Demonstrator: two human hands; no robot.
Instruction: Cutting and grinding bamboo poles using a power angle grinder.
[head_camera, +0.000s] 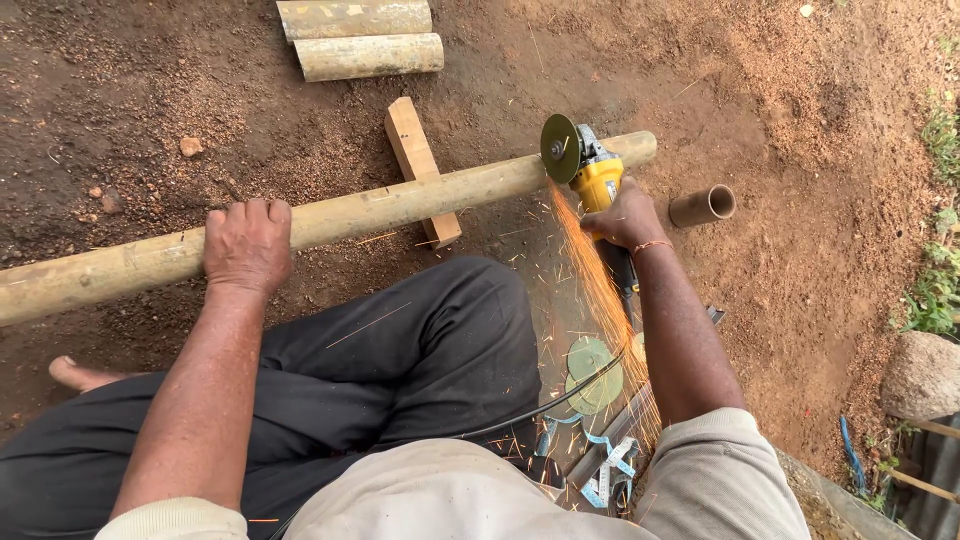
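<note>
Down at ground level, and the left hand (247, 243) is clamped over the top of a long, round pipe (400, 205), fingers curled across it and pressing it down. The pipe is dull tan, smooth but grimy, and runs from the left edge of the ground up toward the upper right, where its cut end shows. It lies across a short block of pale wood (420, 165), rectangular and rough-sawn, which props it off the dirt.

The right hand (624, 217) is wrapped tight round the body of a yellow angle grinder (597, 178), a thin bracelet at the wrist. Its disc (560, 148), a flat grey-green circle, stands on edge and bites into the pipe near the right end. Sparks (600, 290) stream back in a bright orange fan toward the person's lap. A black cable (545, 405) trails from the tool across dark trousers.

The ground (780, 290) is reddish-brown earth, gritty and pebbled. Just right of the grinder lies a short pipe offcut (703, 205), hollow, its open mouth showing. Near the top edge rest two more pipe lengths (362, 38), side by side and touching. Between the knees and the right arm lie spare discs (590, 375), worn green, and a curled blue-and-white measuring tape (608, 470). A bare foot (80, 375) peeks out at the left. At the right edge, a grey rounded stone (922, 375) beside some grass.
</note>
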